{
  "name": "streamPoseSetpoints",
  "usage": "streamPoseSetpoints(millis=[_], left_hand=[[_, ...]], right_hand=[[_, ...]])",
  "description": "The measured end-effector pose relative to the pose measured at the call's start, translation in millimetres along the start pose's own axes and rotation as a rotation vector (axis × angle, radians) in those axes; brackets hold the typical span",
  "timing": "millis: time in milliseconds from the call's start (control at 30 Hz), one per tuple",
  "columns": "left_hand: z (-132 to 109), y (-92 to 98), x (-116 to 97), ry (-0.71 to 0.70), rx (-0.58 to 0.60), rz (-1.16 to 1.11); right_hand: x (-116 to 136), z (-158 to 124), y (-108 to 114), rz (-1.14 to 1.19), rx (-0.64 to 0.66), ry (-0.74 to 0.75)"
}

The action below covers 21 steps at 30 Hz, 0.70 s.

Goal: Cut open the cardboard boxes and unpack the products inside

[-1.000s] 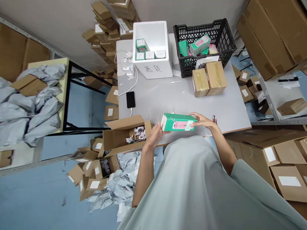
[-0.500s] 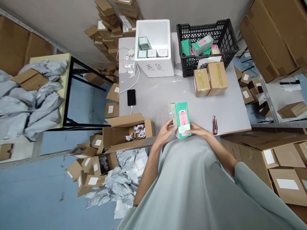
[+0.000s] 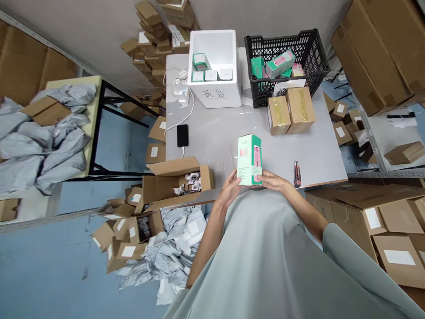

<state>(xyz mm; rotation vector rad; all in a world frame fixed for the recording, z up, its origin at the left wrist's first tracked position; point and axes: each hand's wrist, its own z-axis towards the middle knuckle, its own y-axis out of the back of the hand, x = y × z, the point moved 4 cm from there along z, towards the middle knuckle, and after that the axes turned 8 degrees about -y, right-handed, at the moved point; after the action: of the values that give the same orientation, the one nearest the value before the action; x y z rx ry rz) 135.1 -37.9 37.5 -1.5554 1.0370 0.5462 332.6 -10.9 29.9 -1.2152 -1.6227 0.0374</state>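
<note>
Grey counter (image 3: pixel 215 128), lower centre: left hand (image 3: pixel 229 190) and right hand (image 3: pixel 270 180) grip upright green carton (image 3: pixel 249 159), apparently unopened; box cutter (image 3: pixel 296 173) untouched.

Grey table (image 3: pixel 215 133): foam box (image 3: pixel 219 94), crate (image 3: pixel 262 95) at far edge; two cartons (image 3: pixel 290 110) before crate; charger (image 3: pixel 179 88), phone (image 3: pixel 182 135) left; knife (image 3: pixel 296 173) front right.

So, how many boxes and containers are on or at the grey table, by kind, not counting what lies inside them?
white foam box: 1
black plastic crate: 1
sealed brown cartons: 2
open brown carton at the near left corner: 1
green box, held by the left hand and the right hand: 1
Total: 6
</note>
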Motion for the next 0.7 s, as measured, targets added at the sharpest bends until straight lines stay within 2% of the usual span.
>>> streamPoseSetpoints(millis=[67, 167, 300, 400, 533, 700], left_hand=[[1.8, 5.4, -0.8, -0.037, -0.039, 0.024], [3.8, 17.2, 1.3, -0.089, -0.124, 0.096], [5.6, 27.0, 16.0, -0.049, -0.147, 0.168], [4.5, 27.2, 29.4, -0.016, -0.141, 0.186], [0.0, 24.4, 38.3, 0.018, -0.132, 0.144], [-7.6, 17.2, 42.7, 0.156, -0.02, -0.117]], right_hand=[[2.3, -1.5, 9.3, -0.065, -0.075, 0.024], [13.2, -5.0, 26.0, -0.154, -0.264, 0.121], [28.9, -2.8, 37.9, -0.194, -0.45, 0.21], [35.2, 3.8, 36.7, -0.196, -0.448, 0.249], [30.8, 5.0, 36.8, -0.134, -0.468, 0.227], [20.5, -0.7, 34.7, -0.05, -0.455, 0.228]])
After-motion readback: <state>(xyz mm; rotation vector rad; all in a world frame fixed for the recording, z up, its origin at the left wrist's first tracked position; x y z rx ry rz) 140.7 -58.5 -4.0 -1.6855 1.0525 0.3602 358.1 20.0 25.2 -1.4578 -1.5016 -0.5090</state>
